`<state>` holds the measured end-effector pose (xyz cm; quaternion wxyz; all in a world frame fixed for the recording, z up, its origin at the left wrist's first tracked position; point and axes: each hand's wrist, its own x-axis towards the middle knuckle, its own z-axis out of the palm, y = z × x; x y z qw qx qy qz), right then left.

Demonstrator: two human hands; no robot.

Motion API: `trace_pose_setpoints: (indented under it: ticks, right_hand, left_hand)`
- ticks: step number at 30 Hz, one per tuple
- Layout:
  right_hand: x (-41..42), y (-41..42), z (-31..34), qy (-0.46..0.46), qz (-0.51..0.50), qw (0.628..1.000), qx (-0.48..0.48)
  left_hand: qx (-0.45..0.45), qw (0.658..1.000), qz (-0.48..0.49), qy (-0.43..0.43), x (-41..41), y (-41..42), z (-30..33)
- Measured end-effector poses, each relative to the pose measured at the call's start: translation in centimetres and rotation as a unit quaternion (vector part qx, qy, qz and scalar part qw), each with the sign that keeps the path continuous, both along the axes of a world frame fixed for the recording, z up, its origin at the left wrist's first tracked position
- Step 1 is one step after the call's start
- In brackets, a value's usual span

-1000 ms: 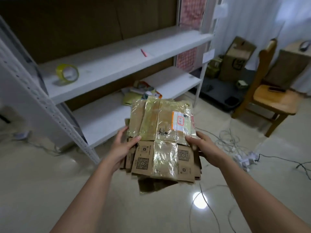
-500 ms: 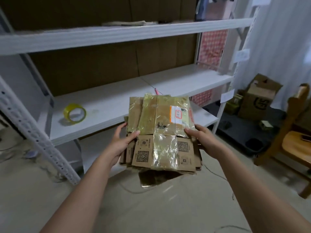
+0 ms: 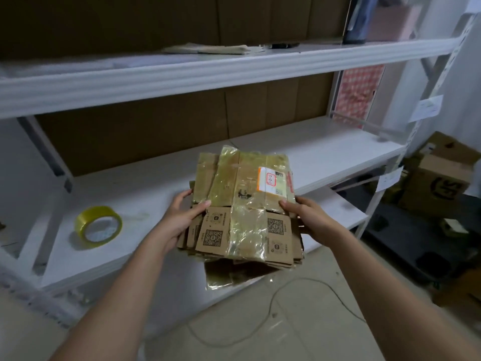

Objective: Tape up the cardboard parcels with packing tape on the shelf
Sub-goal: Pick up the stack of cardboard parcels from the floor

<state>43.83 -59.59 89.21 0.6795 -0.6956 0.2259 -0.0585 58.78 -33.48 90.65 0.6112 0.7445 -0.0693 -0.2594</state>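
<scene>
Left hand (image 3: 179, 220) and right hand (image 3: 307, 218) gripping opposite sides of a stack of flattened cardboard parcels (image 3: 244, 207), thumbs on top, fingers curled beneath. Stack held over the front edge of the white shelf (image 3: 325, 149). Yellowish packing tape roll (image 3: 98, 227) lying on the shelf, off to the left.

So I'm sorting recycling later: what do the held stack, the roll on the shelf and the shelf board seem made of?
The stack of flattened cartons looks like brown matte cardboard, with printed QR codes and glossy, crinkled yellowish tape strips. The tape roll seems clear yellowish plastic film, shiny, on a white core. The shelf board is smooth and matte white, possibly laminated board or painted metal; the view leaves it open.
</scene>
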Motion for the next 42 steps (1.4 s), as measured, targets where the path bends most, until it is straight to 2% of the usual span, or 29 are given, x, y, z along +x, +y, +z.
trace_pose_setpoints:
  ticks: [8,14,22,31,36,40,42]
  right_hand:
    - [11.5,-4.1,-0.2,0.001,0.004,1.000,0.013]
    - [19.7,-6.5,-1.5,0.018,0.063,0.998,0.021]
    - [28.1,-10.6,-3.7,0.040,0.162,0.985,0.037]
    - [31.6,-13.1,-7.0,0.080,0.190,0.975,0.086]
    - [32.3,-13.1,-6.2,0.081,0.186,0.979,0.033]
    - [32.0,-14.4,-5.0,0.081,0.219,0.971,-0.057]
    - [31.7,-15.2,-5.1,0.070,0.192,0.975,-0.092]
  left_hand:
    - [0.021,1.000,0.019,0.010,10.2,-3.7,0.4]
    - [0.042,0.996,0.077,0.016,15.5,-4.9,-0.9]
    - [0.051,0.983,0.177,0.012,18.3,-6.8,-2.9]
    - [0.070,0.976,0.200,0.039,20.1,-8.9,-5.6]
    - [0.088,0.980,0.176,0.035,22.3,-9.2,-5.3]
    - [0.070,0.983,0.159,0.052,22.6,-8.9,-5.9]
    - [0.073,0.985,0.148,0.054,22.8,-8.9,-6.0]
